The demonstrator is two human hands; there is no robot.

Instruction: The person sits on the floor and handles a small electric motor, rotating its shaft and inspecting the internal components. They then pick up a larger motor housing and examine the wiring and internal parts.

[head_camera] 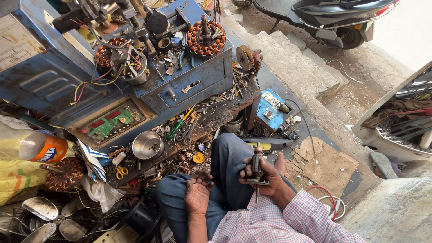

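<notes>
cluttered with scrap and tools, a dusty repair workbench (211, 118) is filling the left half of the view while the person is sitting before it in blue trousers (225, 166) and a checked shirt (265, 222).

the right hand (265, 173) is wrapping its fingers closed around a small motor armature (257, 167), holding it upright over the lap with the shaft pointing down. the left hand (198, 191) is resting on the left knee, palm up and fingers loosely spread, gripping nothing; it is sitting at about 8 o'clock from the armature, near but apart from it.

moving outward, a shiny metal bowl (147, 145) is lying at 10 o'clock from the left hand, with yellow-handled scissors (120, 172) just beyond at 9 o'clock and a green-handled screwdriver (176, 128) at 12 o'clock. an orange bottle (45, 147) is lying at the far left edge.

farther off, a blue metal cabinet (198, 78) is carrying a copper-wound stator (206, 38) on top, at 11 o'clock from the armature. stone steps (292, 58) are rising at 1 o'clock, and a parked scooter (333, 18) is standing at the top right.
</notes>
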